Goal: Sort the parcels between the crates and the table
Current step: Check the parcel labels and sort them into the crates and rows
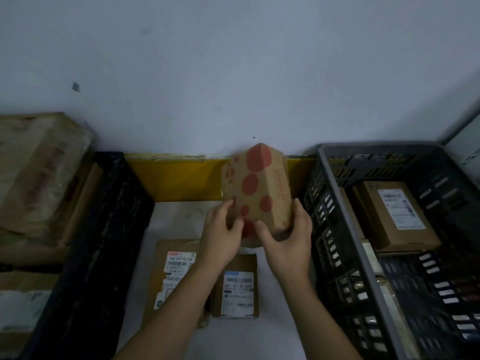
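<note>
Item: spotted box [255, 188], tilted above the table [181, 219] just left of the grey crate [363, 242], which I hold pinched between left hand [220, 236] and right hand [288, 239] (low grip; it may tip forward).

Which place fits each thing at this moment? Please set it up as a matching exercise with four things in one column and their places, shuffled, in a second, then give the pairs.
Things:
1. red-dotted box
2. blue-label parcel
3. brown box with white label
4. large wrapped carton

Places:
A. inside the grey crate
B. in the black crate
C. held up by left hand and right hand
D. flat on the white table, under the forearms

Pairs: 1-C, 2-D, 3-A, 4-B
</note>
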The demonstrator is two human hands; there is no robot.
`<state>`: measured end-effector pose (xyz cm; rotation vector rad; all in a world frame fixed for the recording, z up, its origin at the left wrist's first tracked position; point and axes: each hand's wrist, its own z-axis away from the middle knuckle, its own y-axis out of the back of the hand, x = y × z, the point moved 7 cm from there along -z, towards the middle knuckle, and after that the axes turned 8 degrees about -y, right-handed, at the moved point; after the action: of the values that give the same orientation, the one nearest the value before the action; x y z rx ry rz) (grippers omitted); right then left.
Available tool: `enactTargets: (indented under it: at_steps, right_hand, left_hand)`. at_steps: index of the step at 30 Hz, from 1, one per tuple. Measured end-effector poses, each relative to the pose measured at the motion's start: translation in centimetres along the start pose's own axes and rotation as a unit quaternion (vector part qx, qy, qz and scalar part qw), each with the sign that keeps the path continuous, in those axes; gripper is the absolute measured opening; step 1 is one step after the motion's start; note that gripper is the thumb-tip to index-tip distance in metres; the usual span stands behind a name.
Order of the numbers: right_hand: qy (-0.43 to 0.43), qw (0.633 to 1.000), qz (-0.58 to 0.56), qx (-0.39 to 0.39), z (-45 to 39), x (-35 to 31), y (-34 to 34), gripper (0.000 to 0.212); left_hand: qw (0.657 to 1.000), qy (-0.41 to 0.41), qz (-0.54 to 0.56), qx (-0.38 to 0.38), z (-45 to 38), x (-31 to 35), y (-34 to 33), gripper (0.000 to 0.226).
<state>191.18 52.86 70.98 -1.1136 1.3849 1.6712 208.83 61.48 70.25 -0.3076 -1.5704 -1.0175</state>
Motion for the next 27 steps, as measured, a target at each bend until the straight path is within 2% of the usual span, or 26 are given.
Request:
enactTargets:
  at_steps: [2, 5, 6, 8, 12, 15, 20, 23, 27]
  right_hand:
    - [0.076, 0.995, 0.062, 0.02, 1.3, -2.0, 0.0, 0.112]
    - [0.208, 0.971, 0.106, 0.043, 3.6, -4.3, -0.4, 0.107]
    - [0.24, 0.964, 0.107, 0.035, 4.3, -4.9, -0.4, 0.102]
    - [0.275, 0.958, 0.077, -0.006, 5.5, -5.9, -0.3, 0.089]
    - [0.208, 0.971, -0.1, -0.066, 6.3, -6.8, 1.3, 0.059]
    - [0.189, 0.972, -0.131, -0.053, 5.9, -7.4, 1.8, 0.042]
    - [0.235, 0.964, -0.101, -0.069, 6.7, -7.9, 1.4, 0.038]
    - [0.241, 0.96, -0.097, -0.107, 7.4, -8.0, 0.9, 0.043]
    - [0.227, 0.955, -0.117, -0.152, 7.7, -8.5, 0.7, 0.058]
  left_hand:
    - [1.0, -0.028, -0.01, 0.005, 0.4, 2.3, 1.1, 0.053]
    - [0.992, -0.045, 0.102, -0.05, 1.6, 5.9, 1.4, 0.053]
    - [0.988, -0.034, 0.136, -0.067, 2.0, 6.6, 1.5, 0.053]
    - [0.981, -0.006, 0.184, -0.052, 2.3, 6.4, 2.6, 0.054]
    - [0.973, 0.035, 0.228, -0.024, 2.4, 4.6, 4.4, 0.056]
    - [0.968, 0.047, 0.247, -0.008, 3.3, 4.1, 4.9, 0.06]
    - [0.978, 0.038, 0.204, 0.034, 3.6, 4.6, 6.0, 0.075]
    - [0.989, 0.007, 0.149, 0.005, 4.1, 5.3, 6.0, 0.099]
    - [0.992, -0.031, 0.12, -0.021, 4.8, 6.2, 5.7, 0.103]
